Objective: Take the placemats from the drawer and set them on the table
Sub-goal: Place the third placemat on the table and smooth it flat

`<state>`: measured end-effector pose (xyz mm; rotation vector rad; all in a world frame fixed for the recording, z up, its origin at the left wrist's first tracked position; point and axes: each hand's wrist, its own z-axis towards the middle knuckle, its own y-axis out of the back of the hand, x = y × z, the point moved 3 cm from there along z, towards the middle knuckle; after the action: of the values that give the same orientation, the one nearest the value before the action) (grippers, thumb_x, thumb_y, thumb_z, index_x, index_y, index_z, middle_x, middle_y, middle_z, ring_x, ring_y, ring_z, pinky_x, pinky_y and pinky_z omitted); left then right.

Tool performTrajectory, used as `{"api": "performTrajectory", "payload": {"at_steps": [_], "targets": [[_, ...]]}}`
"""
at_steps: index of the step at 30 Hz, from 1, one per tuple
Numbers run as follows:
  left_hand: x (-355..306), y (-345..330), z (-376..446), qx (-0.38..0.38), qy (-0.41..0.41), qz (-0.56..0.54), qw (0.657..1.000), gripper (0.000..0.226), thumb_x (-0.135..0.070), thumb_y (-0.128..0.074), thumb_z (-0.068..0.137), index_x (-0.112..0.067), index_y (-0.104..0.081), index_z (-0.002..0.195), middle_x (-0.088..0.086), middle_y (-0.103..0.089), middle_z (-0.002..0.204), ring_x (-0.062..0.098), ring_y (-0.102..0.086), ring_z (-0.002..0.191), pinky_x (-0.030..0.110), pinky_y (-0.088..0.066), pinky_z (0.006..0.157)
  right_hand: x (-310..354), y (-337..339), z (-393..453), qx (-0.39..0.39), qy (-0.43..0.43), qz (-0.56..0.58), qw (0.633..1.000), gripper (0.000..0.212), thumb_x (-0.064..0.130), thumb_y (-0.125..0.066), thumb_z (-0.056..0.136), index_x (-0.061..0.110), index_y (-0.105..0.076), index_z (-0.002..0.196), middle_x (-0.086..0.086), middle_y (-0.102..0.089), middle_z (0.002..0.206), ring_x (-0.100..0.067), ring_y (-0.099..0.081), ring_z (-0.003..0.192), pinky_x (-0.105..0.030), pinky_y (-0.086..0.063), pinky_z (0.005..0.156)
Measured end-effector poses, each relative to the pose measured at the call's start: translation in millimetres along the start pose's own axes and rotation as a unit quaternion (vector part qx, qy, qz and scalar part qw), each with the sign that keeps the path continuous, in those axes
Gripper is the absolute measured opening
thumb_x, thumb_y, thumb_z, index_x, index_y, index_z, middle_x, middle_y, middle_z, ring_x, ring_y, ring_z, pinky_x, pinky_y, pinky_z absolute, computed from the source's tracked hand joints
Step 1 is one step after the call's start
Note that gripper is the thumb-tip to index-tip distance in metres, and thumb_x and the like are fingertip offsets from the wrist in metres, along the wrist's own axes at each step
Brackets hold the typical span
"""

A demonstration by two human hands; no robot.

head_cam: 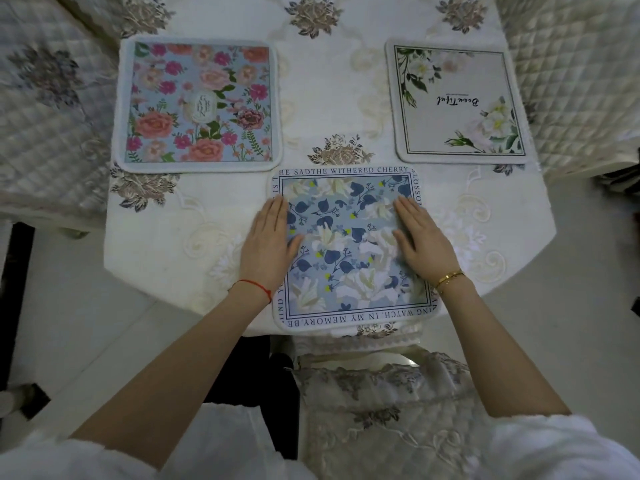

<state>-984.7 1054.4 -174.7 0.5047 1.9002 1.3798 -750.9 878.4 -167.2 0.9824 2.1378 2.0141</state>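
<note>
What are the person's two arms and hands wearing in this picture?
The left hand has a thin red string tied round its wrist. The right hand has a slim gold bangle at its wrist. Both forearms are bare; white sleeves begin near the elbows. No gloves or rings are visible.

Three placemats on the table [329, 81]

Nearest placemat [349, 251] lies at the near edge, under both flat hands; far-left placemat [199, 103] and far-right placemat [457, 103] lie behind it, apart.
</note>
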Motion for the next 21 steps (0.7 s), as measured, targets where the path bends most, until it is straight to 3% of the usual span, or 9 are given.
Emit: {"api": "performTrajectory", "payload": {"at_steps": [3,7,12,21], "targets": [[3,6,-13,-0.006,0.008,-0.045,0.999,0.064,-0.035,-0.042,0.1,-0.003,-0.018,0.15,0.011,-0.018,0.159,0.023,-0.012,0.149,0.034,-0.01,0.123,0,2,-13,-0.023,-0.032,0.01,0.999,0.054,0.027,-0.04,0.101,0.012,-0.024,0.15,-0.004,-0.022,0.159,-0.017,-0.014,0.148,-0.036,-0.015,0.122],[-16,2,-39,-0.014,-0.048,-0.046,0.998,0.06,-0.026,-0.04,0.101,-0.004,-0.017,0.151,0.01,-0.017,0.16,0.022,-0.01,0.149,0.035,-0.011,0.123,23,-7,-39,-0.053,-0.016,0.058,0.997,0.053,0.035,-0.043,0.1,0.02,-0.029,0.149,0.001,-0.024,0.158,-0.013,-0.013,0.148,-0.035,-0.019,0.12],[-38,-23,-66,0.039,-0.065,-0.006,0.997,0.061,-0.035,-0.024,0.103,-0.009,0.001,0.153,0.004,0.003,0.162,0.017,0.008,0.149,0.034,-0.005,0.123,53,-35,-60,-0.007,0.045,0.047,0.998,0.058,0.036,-0.045,0.1,0.017,-0.025,0.151,0.004,-0.021,0.159,-0.01,-0.008,0.149,-0.037,-0.019,0.121],[-18,-18,-83,0.042,-0.06,0.03,0.997,0.068,-0.043,-0.025,0.101,-0.007,0.001,0.152,0.006,0.005,0.162,0.018,0.008,0.149,0.032,-0.004,0.123,12,-17,-93,-0.023,-0.032,0.055,0.998,0.056,0.034,-0.048,0.098,0.022,-0.029,0.149,0.009,-0.025,0.157,-0.006,-0.016,0.146,-0.036,-0.032,0.116]]}}
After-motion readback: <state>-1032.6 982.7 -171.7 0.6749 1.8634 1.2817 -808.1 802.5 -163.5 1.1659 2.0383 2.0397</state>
